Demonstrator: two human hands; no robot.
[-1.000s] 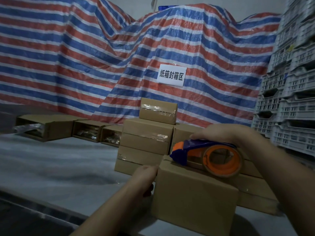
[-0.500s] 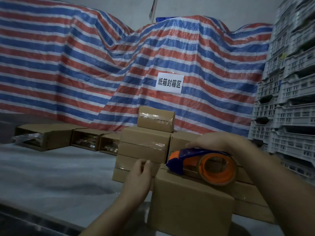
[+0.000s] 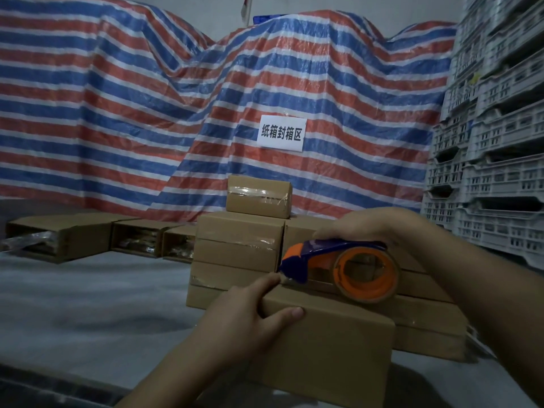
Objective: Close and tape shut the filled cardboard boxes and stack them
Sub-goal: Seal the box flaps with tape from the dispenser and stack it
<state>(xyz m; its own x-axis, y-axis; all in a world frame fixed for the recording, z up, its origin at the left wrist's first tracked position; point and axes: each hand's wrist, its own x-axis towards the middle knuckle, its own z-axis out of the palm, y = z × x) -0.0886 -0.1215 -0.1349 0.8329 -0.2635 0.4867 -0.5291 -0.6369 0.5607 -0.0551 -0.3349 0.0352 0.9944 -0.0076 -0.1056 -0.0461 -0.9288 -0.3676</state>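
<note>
Head view shows the plain brown cardboard box (image 3: pixel 321 346) standing nearest on the grey tabletop (image 3: pixel 88 304), just in front of the taped stack of brown boxes (image 3: pixel 238 248). Left hand (image 3: pixel 244 313) takes a clenched grip on its upper left corner, thumb across the front face. Right hand (image 3: pixel 365 228) grasps the blue-and-orange tape dispenser (image 3: pixel 338 266) resting on top. Stiff, light board, I judge; best held by corners and edges. Behind the stack, a white sign (image 3: pixel 281 133) reads 纸箱封箱区.
</note>
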